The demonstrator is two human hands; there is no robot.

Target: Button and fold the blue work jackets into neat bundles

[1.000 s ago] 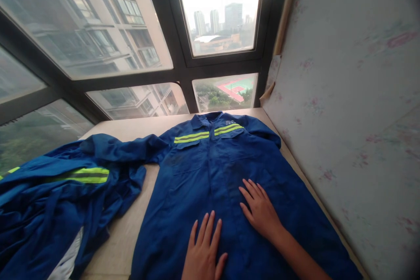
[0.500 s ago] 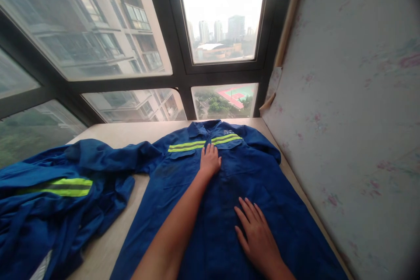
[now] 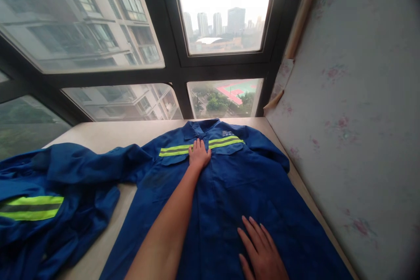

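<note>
A blue work jacket (image 3: 229, 183) with yellow-green reflective stripes across the chest lies spread out, collar toward the window. Flat on its front placket, at stripe height, rests my left hand (image 3: 199, 154), fingers extended and holding nothing. My right hand (image 3: 260, 249) is lower down, over the right part of the jacket's front, with its fingers spread. Whether its palm presses on the cloth I cannot tell. The lower end of the jacket runs out of view.
Another blue garment (image 3: 78, 214) with a reflective band lies crumpled on the left of the pale ledge (image 3: 95, 133). Dark-framed windows (image 3: 223, 63) stand behind. A floral-papered wall (image 3: 354, 118), its paper peeling near the window, borders the right side.
My left hand has slid slightly up the jacket toward the collar. My right hand appears lower in view, nearer to me. The camera view has shifted a little.
</note>
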